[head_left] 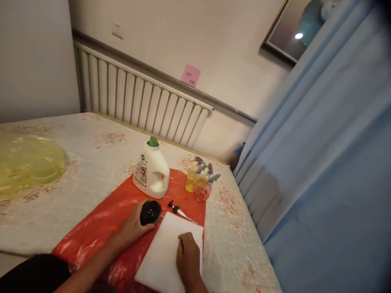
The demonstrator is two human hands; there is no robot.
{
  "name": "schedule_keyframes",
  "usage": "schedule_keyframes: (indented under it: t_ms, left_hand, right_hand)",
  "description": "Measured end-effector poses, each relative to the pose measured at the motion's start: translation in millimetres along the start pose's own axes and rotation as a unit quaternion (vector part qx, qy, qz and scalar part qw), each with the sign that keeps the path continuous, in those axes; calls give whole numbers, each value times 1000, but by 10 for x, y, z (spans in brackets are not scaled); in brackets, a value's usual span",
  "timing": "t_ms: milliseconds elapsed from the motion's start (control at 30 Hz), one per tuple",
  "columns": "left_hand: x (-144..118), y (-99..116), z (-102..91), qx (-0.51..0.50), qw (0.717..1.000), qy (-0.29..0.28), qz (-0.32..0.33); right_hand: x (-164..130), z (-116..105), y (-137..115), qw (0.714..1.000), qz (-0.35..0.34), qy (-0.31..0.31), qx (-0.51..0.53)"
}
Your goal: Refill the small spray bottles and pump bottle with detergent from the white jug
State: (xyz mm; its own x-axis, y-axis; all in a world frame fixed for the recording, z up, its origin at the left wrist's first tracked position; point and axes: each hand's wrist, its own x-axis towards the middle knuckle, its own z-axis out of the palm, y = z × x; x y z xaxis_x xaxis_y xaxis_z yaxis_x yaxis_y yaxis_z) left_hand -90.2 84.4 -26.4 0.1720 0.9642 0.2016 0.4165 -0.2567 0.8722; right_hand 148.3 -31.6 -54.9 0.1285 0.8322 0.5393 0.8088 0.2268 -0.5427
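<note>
Both hands were down on the red plastic sheet (100,228) in the head view. Left hand (134,226) was curled around a small dark round bottle (150,212), fingers wrapped over its side, wrist low and forearm stretched out from the lower left. That bottle looked smooth and glossy, likely light but slippery, so a grip around the waist seemed the safest hold. Right hand (187,256) lay flat, fingers together, pressing on a white pad (166,252), which looked soft and bendy; best taken by an edge. Just beyond the bottle lay a black pump nozzle (175,208). Farther back stood a white jug (152,173) with a green cap, and beside it a cluster of small spray bottles (200,183). Bedspread (91,150) underneath, radiator (137,97) behind.
</note>
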Motion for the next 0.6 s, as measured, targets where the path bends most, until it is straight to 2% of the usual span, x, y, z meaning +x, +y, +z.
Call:
schedule_keyframes:
  t_ms: [233,600]
  left_hand:
    - [-10,-15,20,14,1000,14,6]
    - [-25,161,-47,41,999,14,-1]
  right_hand:
    - [-18,-22,22,1000,-17,-1,26]
    - [-30,-54,-7,999,-26,-5,23]
